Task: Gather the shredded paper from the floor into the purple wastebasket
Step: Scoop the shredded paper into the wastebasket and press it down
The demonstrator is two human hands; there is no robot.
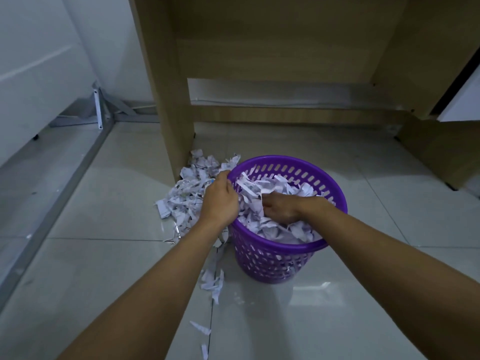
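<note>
you are looking down at a pale tiled floor (363, 294) from a head-worn camera, with both your bare forearms reaching forward. in front of you stands the purple wastebasket (270, 263), round, upright, with slotted walls, filled nearly to the rim with shredded paper. your left hand (219, 201) is at the basket's left rim, back of the hand toward you, fingers curled over the rim edge; it seems to grip the rim, though the fingertips are hidden. your right hand (279, 207) is inside the basket, sunk among the paper there, fingers curled down into the scraps; whether it is holding a bunch or pressing them down cannot be told.

the shredded paper on the floor (185, 193) lies in a loose heap just left of the basket and behind your left hand, reaching back to the foot of a desk leg (168, 100). more scraps (213, 279) trail along the floor toward you, beside the basket's lower left side and under your left forearm, with a few single strips nearer still.

behind the basket is the light wooden desk (285, 42), seen from below, with a back panel and a low crossbar. to the far left a grey metal frame (85, 152) runs along the floor beside a white wall.
</note>
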